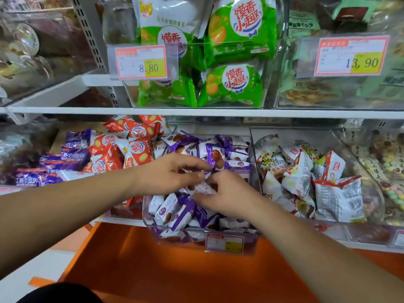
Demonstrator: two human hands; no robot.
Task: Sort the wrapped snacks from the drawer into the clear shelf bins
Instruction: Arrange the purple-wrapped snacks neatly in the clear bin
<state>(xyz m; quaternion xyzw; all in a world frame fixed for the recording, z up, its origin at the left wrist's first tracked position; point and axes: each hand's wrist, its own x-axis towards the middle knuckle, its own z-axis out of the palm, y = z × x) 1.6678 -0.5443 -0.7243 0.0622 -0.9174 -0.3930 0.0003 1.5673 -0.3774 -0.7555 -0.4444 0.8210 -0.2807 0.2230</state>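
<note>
Both hands met over the clear bin (146, 217). The right hand (227, 193) gripped a white-wrapped snack (204, 189) with curled fingers. The left hand (172, 171) pinched the same snack from above. The snack sat between the two hands, just above the purple packs (175, 213) filling the bin.

White shop shelf board (196, 112), grey perforated upright (91, 33) at left, orange surface (175, 270) below, even bright light

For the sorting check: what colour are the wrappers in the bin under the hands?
The wrappers are purple and white; head view shows them best.
</note>
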